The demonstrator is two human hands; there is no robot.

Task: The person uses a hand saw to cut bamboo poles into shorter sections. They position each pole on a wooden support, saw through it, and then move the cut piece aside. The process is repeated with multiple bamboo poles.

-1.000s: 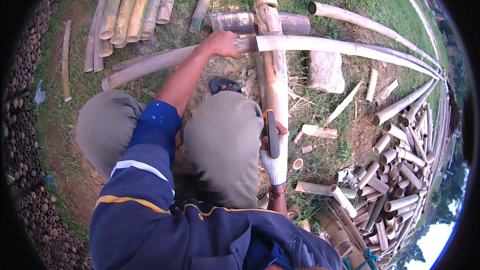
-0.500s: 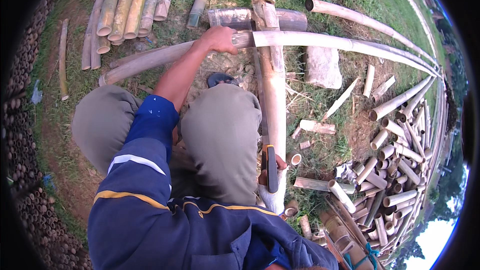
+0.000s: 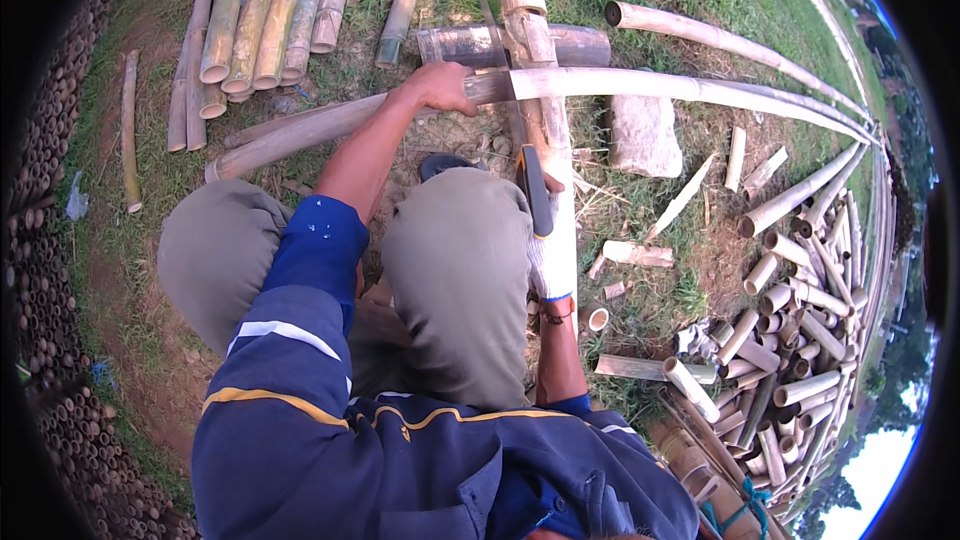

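Observation:
A long bamboo pole (image 3: 640, 83) lies crosswise over a thick pale support post (image 3: 556, 130). My bare left hand (image 3: 440, 90) is closed over the pole, just left of the post. In a white knitted glove, my right hand (image 3: 546, 240) is closed round the black and orange handle of a handsaw (image 3: 534, 190). The saw's blade points away from me and meets the pole beside the post, where the pole's grey-brown part borders its pale part. The blade's tip shows beyond the pole. Whether the teeth have cut in, I cannot tell.
A dark bamboo length (image 3: 580, 45) lies under the post's far end. A pale stone block (image 3: 645, 135) sits right of the post. Cut bamboo pieces (image 3: 800, 390) are heaped at the right; longer poles (image 3: 270, 20) lie at the far left. Split scraps (image 3: 638, 254) litter the grass.
My right hand has pushed the saw forward, away from me, so more of its blade shows beyond the pole. My left hand stays on the pole. The view has shifted slightly.

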